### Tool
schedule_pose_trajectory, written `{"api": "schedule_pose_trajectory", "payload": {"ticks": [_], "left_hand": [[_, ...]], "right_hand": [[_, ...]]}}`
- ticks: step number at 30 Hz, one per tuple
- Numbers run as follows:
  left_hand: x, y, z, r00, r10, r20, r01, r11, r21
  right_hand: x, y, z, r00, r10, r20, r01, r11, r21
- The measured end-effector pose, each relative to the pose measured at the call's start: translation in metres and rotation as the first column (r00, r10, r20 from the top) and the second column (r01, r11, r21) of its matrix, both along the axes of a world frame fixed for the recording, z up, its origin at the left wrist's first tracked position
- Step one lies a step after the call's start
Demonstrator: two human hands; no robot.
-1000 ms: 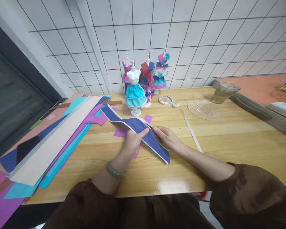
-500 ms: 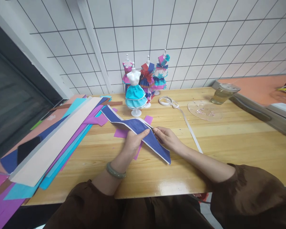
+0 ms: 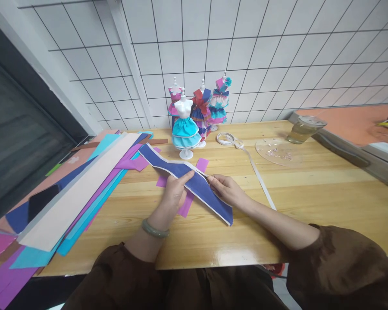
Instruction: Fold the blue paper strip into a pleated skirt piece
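A long dark blue strip (image 3: pixel 198 183) of paper or cloth, edged in white, slants across the middle above the table. My left hand (image 3: pixel 174 191) pinches it from the near side, thumb on top and fingers underneath. At its far edge my right hand (image 3: pixel 224 187) is closed around a thin dark pointed tool (image 3: pixel 203 174), mostly hidden by the fingers, whose tip lies along the white edging. Below the strip lie purple pieces (image 3: pixel 188 204). Just behind stands a small white dress form (image 3: pixel 184 107) in a turquoise tiered skirt (image 3: pixel 185 133).
Several more dressed forms (image 3: pixel 202 105) stand at the back. A pile of coloured sheets (image 3: pixel 74 189) covers the left, with a dark phone-like object (image 3: pixel 43 200). Toward the right are a roll of white ribbon (image 3: pixel 226 138), a clear plate of small bits (image 3: pixel 274 160) and a cup of yellowish liquid (image 3: pixel 304 129).
My left hand has slid slightly left along the strip, its thumb now nearer the far edge. The tool's tip still lies at the white edging, and the view has shifted a little.
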State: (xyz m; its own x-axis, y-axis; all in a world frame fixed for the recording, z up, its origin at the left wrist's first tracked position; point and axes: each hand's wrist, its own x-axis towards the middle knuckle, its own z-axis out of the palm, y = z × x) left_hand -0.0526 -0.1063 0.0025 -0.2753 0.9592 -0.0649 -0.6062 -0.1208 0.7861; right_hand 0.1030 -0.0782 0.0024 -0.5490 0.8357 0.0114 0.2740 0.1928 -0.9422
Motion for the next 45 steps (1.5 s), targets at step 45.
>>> {"api": "schedule_pose_trajectory", "payload": {"ticks": [45], "left_hand": [[0.01,0.001,-0.021,0.975,-0.029,-0.221,0.037,0.999,0.032]], "right_hand": [[-0.003,-0.007,0.013,0.976,0.012,-0.218,-0.079,0.949,-0.304]]}}
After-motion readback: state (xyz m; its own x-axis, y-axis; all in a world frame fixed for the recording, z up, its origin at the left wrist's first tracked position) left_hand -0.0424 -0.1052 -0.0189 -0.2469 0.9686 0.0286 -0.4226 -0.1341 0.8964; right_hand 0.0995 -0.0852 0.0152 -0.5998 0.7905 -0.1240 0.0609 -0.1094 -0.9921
